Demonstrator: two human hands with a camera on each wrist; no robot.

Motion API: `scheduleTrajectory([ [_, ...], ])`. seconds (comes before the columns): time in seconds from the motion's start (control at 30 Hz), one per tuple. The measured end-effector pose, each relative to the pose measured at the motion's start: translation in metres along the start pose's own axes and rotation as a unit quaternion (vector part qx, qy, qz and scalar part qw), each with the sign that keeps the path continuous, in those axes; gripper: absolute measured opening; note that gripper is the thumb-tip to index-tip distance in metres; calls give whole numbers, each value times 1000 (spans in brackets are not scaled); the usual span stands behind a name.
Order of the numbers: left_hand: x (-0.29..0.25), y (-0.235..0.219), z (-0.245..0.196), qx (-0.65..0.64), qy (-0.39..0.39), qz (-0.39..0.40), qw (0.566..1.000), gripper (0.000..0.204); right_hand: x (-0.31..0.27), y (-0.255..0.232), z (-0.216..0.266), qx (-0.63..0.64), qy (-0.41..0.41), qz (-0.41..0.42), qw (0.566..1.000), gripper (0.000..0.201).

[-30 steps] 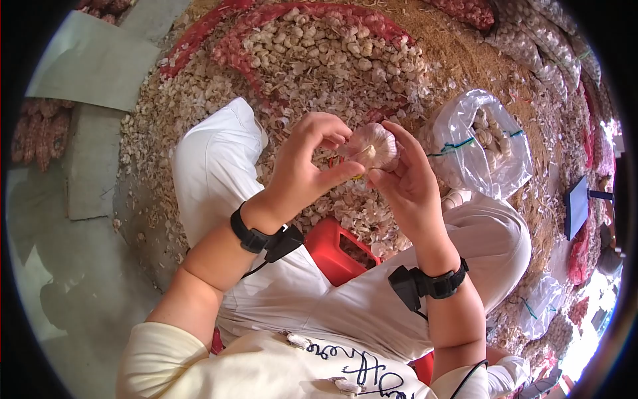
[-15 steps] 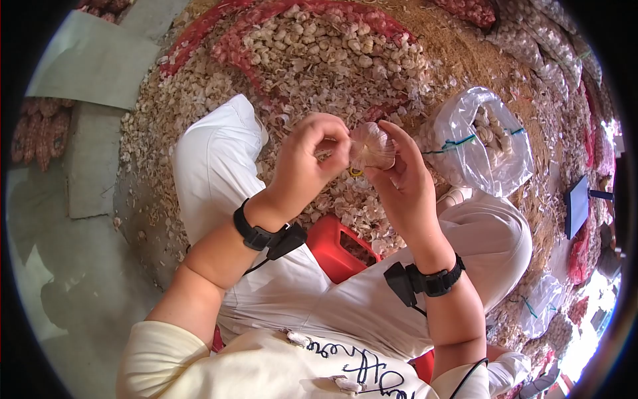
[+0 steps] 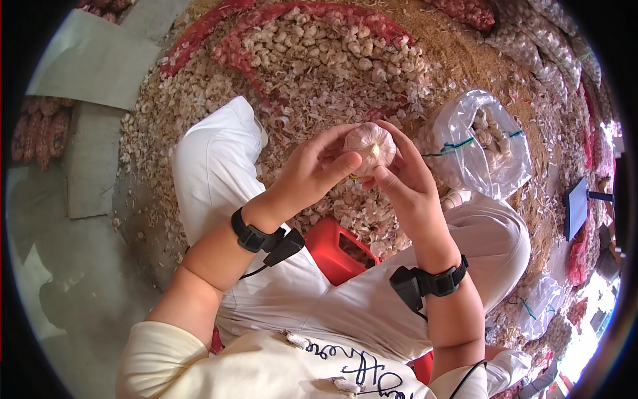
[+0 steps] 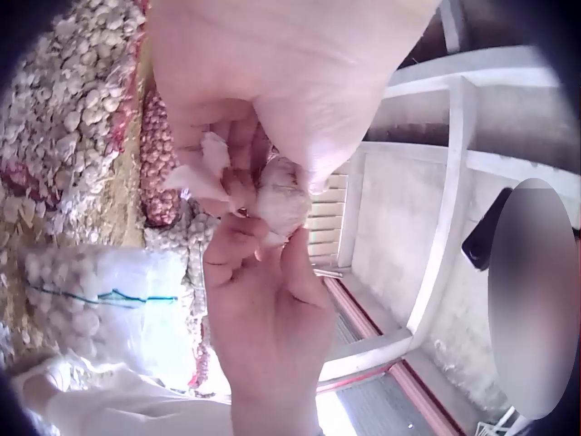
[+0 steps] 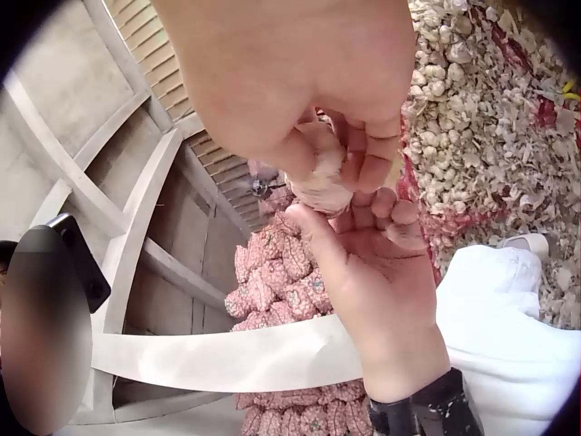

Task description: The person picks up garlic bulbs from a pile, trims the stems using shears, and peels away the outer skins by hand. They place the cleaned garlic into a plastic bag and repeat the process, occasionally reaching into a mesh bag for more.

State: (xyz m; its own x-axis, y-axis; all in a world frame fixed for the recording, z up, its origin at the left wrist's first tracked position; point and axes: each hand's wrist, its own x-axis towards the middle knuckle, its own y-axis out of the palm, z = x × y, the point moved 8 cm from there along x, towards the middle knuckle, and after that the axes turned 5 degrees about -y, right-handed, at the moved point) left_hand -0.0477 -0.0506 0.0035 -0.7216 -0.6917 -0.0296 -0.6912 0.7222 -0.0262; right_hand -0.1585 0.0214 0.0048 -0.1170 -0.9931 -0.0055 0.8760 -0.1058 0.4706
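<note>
A whole garlic bulb (image 3: 367, 141) with pale pinkish skin is held up between both hands, its stem end facing the head camera. My left hand (image 3: 311, 171) grips its left side, the thumb laid against the bulb and the fingers behind. From the other side my right hand (image 3: 413, 191) holds it with thumb and fingertips. In the left wrist view a flake of papery skin (image 4: 213, 154) sticks out by the left fingers, beside the bulb. The right wrist view shows the bulb (image 5: 320, 193) partly hidden by the right hand.
Loose garlic and peelings (image 3: 319, 73) cover the ground ahead, edged by red netting (image 3: 232, 56). A clear plastic bag (image 3: 458, 156) with garlic stands at the right. A red object (image 3: 325, 249) sits between the legs. Full net sacks (image 3: 538, 53) lie at the far right.
Half a second ago the left fingers were pinched together at the bulb's left edge; now they spread round it. The bulb has turned so its stem end faces up.
</note>
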Motion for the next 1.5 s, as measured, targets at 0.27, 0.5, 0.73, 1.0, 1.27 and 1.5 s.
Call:
scheduleTrajectory([
  [0.27,-1,-1,20,-187,-120,-6,975,23,2,-3,1,15,-25,9,1000,64],
  [0.5,0,-5,16,-78,-102,-39,991,14,-1,-2,-6,13,9,-14,1000,63],
  [0.73,4,-9,25,-37,-103,-37,993,18,2,-4,-17,186,22,-16,982,54],
  [1.0,-2,-10,0,53,-11,-58,997,47,3,1,-5,209,8,-39,977,50],
  [1.27,-7,9,-6,-25,-25,-33,999,42,1,-9,-11,-12,27,-35,999,49],
  [1.5,-1,2,6,-68,-78,-19,994,26,1,-1,-3,25,11,-35,999,55],
])
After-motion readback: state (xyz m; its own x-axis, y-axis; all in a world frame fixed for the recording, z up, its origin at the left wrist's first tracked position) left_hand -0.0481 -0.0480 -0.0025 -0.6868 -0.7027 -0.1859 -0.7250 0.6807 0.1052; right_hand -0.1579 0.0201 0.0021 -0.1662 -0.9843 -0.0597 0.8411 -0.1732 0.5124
